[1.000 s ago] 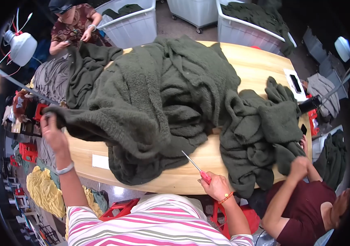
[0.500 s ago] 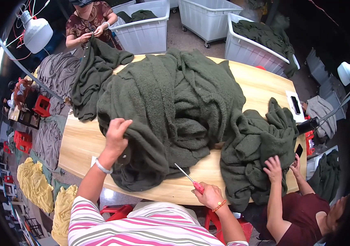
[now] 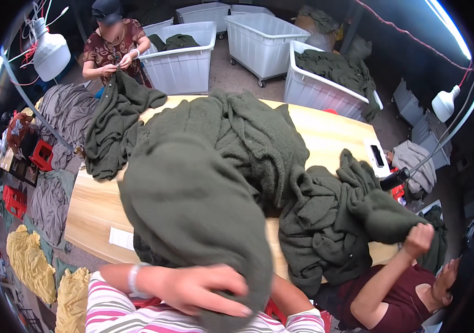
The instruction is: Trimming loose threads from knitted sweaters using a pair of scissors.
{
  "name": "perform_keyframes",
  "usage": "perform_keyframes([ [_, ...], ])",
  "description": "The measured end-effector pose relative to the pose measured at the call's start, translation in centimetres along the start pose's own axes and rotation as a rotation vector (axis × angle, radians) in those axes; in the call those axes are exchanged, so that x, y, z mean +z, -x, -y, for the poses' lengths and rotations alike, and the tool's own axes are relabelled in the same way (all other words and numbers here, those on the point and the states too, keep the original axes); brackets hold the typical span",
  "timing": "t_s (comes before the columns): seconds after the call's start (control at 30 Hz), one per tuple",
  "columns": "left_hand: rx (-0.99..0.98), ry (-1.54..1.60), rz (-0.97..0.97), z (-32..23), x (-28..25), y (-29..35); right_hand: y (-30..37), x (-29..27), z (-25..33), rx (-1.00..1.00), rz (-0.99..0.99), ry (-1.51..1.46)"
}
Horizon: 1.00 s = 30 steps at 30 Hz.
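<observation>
Left grip at six o'clock, pinching the dark green garment (image 3: 192, 205) right in front of my striped shirt (image 3: 109, 302)!
Here's my left hand (image 3: 206, 291), blurred, thumb and fingers seemingly closed on the garment's near end, on my side of the tabletop (image 3: 90, 213); my right hand is hidden behind the cloth, so I cannot tell its grip. Here's the danger: only one end looks held, so thick, loose cloth could slip out, or, lying against the green heap (image 3: 270, 133) at twelve o'clock, drag other layers over the near edge. With my right hand out of sight, a snag could go unnoticed too. And the lie of it: long axis from eleven o'clock down to five, bowed outward, near end pointing at me, towards six.
</observation>
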<state>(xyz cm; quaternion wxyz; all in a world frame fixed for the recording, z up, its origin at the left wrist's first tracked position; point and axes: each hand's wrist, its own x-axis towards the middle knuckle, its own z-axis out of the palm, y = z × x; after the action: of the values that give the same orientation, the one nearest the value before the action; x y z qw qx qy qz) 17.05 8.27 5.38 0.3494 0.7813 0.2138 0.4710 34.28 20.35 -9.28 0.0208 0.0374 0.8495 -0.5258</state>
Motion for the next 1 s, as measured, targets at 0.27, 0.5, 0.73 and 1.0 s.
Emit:
perform_keyframes([
  [0.27, 0.203, -0.448, -0.044, 6.0, 4.3, -2.6, 8.6, -4.5, -14.7, -0.077, -0.921, -0.527],
  [0.5, -0.264, -0.114, -0.204, 15.8, 4.2, -1.9, 20.8, -3.4, -18.4, 0.285, -0.905, 0.689],
  [0.73, -0.953, 0.449, -1.287, 29.3, -7.4, -0.7, 19.0, 2.6, -10.3, 0.876, -0.885, -0.293],
  [1.0, -0.907, 0.461, -1.352, 34.6, -10.7, -4.5, 16.2, -0.1, -4.8, 0.887, -0.892, -0.125],
])
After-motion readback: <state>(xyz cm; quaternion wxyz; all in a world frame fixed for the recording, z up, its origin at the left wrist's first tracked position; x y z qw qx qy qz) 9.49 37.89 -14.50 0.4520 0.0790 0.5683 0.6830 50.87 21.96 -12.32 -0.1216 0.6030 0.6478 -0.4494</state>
